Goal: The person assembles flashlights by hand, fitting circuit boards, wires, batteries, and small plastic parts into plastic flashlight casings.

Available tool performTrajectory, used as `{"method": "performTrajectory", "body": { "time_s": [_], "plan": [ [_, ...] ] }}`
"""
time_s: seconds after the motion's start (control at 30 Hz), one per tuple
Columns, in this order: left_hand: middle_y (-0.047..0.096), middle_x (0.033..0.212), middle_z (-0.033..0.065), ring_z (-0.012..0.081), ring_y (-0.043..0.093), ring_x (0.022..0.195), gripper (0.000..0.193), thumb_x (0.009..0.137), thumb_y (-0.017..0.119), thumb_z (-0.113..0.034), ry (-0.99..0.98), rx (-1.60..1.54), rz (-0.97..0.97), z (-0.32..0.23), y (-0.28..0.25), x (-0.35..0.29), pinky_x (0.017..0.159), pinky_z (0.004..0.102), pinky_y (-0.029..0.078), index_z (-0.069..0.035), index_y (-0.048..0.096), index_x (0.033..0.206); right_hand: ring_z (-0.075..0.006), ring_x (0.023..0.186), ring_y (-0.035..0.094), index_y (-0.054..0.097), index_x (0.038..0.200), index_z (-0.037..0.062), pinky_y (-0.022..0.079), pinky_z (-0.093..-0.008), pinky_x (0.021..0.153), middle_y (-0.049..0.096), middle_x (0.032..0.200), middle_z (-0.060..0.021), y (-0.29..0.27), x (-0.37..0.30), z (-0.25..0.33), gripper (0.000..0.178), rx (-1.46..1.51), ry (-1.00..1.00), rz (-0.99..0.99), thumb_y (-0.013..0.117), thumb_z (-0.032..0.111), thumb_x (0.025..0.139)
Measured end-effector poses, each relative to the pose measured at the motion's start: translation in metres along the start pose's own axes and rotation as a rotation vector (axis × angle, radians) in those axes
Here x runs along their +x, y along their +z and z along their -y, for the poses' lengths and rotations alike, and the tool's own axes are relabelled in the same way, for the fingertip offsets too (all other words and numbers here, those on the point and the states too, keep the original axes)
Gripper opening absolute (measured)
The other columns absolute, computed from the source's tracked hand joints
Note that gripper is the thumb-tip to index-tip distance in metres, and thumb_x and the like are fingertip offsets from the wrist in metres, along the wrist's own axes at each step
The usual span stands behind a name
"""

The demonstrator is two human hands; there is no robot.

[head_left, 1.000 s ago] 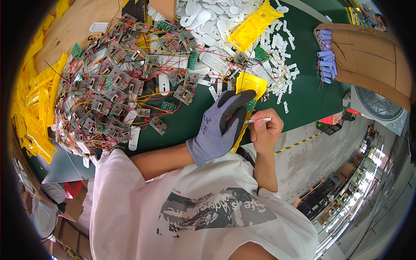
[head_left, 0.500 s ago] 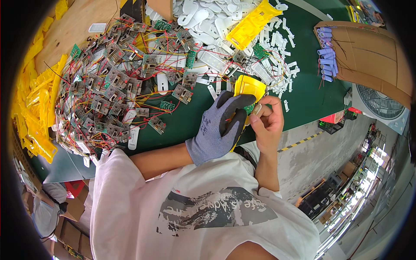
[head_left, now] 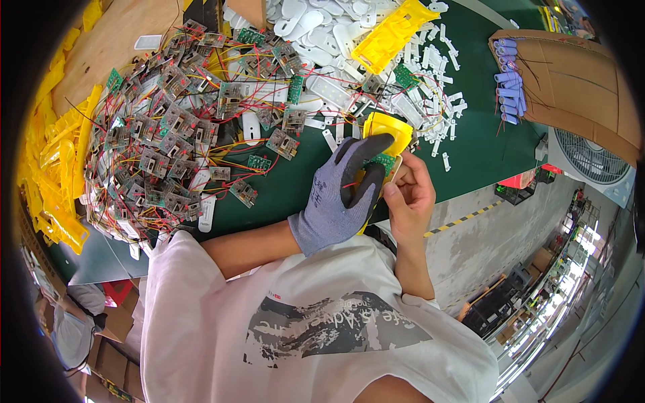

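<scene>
My left hand (head_left: 336, 195), in a grey-blue glove with dark fingertips, is closed around a yellow plastic housing (head_left: 390, 127). A green circuit board (head_left: 384, 161) shows in the housing between the gloved thumb and fingers. Bare, my right hand (head_left: 411, 198) pinches at the housing's right side, thumb against fingers, beside a pale flat edge (head_left: 395, 168). What exactly those fingertips hold is hidden. Left of the hands lies a large heap of circuit boards (head_left: 178, 121) with red, yellow and black wires.
White plastic parts (head_left: 316, 30) are piled at the back, with another yellow housing (head_left: 393, 37) on them. Yellow housings (head_left: 64, 161) are stacked at far left. Purple wired cylindrical cells (head_left: 508, 91) lie by a cardboard box (head_left: 571, 87) at right, above a fan (head_left: 591, 158).
My right hand has shifted slightly down and its fingers have closed in beside the housing. More of the green board shows now. My left hand keeps its hold.
</scene>
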State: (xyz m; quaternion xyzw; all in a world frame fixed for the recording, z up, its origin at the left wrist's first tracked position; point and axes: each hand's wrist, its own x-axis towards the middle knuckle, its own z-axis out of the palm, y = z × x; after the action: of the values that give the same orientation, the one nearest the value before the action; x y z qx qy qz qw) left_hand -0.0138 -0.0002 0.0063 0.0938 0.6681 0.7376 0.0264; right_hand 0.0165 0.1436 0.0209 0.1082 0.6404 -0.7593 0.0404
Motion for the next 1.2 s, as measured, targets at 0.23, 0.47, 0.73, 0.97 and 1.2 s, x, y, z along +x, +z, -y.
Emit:
{"method": "performTrajectory", "body": {
  "time_s": [0.23,0.47,0.73,0.97,1.2],
  "plan": [
    [0.054,0.095,0.0189,0.0365,0.057,0.081,0.031,0.084,0.057,-0.003,-0.025,0.051,-0.011,0.003,0.001,-0.002,0.068,0.0396,0.047,-0.003,0.054,0.115,-0.0139,0.093,0.060,0.050,0.130,-0.0049,0.048,-0.0266,0.083,0.058,0.105,-0.0093,0.015,-0.007,0.001,0.046,-0.155,-0.144,-0.056,0.064,-0.004,0.086],
    [0.053,0.094,0.0192,0.0377,0.057,0.077,0.029,0.083,0.056,-0.001,-0.020,0.051,0.023,0.003,-0.001,-0.002,0.065,0.0417,0.047,-0.006,0.055,0.112,-0.0193,0.111,0.059,0.044,0.137,-0.0054,0.049,-0.0292,0.091,0.053,0.132,-0.0168,0.019,-0.018,-0.005,0.050,-0.109,-0.134,-0.069,0.059,-0.006,0.089],
    [0.052,0.096,0.0203,0.0393,0.057,0.078,0.034,0.083,0.058,-0.002,0.012,0.137,0.087,-0.001,-0.002,-0.003,0.062,0.0425,0.047,-0.008,0.052,0.116,-0.0119,0.097,0.060,0.047,0.135,-0.0053,0.048,-0.0235,0.084,0.058,0.123,-0.0133,0.018,-0.024,-0.005,0.046,-0.215,-0.122,-0.115,0.058,-0.006,0.090],
    [0.051,0.096,0.0201,0.0399,0.056,0.076,0.036,0.083,0.056,-0.001,0.060,0.161,0.069,0.002,-0.001,-0.003,0.061,0.0432,0.047,-0.009,0.052,0.117,-0.0060,0.086,0.057,0.050,0.132,-0.0054,0.046,-0.0188,0.076,0.063,0.112,-0.0097,0.018,-0.024,-0.009,0.043,-0.190,-0.125,-0.198,0.058,-0.005,0.090],
    [0.050,0.100,0.0183,0.0364,0.058,0.074,0.036,0.083,0.057,-0.004,0.062,0.192,0.083,0.004,0.002,-0.009,0.060,0.0417,0.048,-0.010,0.053,0.119,-0.0078,0.091,0.059,0.051,0.132,-0.0054,0.047,-0.0204,0.080,0.062,0.117,-0.0119,0.014,-0.025,-0.017,0.042,-0.157,-0.153,-0.183,0.059,-0.003,0.090]
  ]
}}
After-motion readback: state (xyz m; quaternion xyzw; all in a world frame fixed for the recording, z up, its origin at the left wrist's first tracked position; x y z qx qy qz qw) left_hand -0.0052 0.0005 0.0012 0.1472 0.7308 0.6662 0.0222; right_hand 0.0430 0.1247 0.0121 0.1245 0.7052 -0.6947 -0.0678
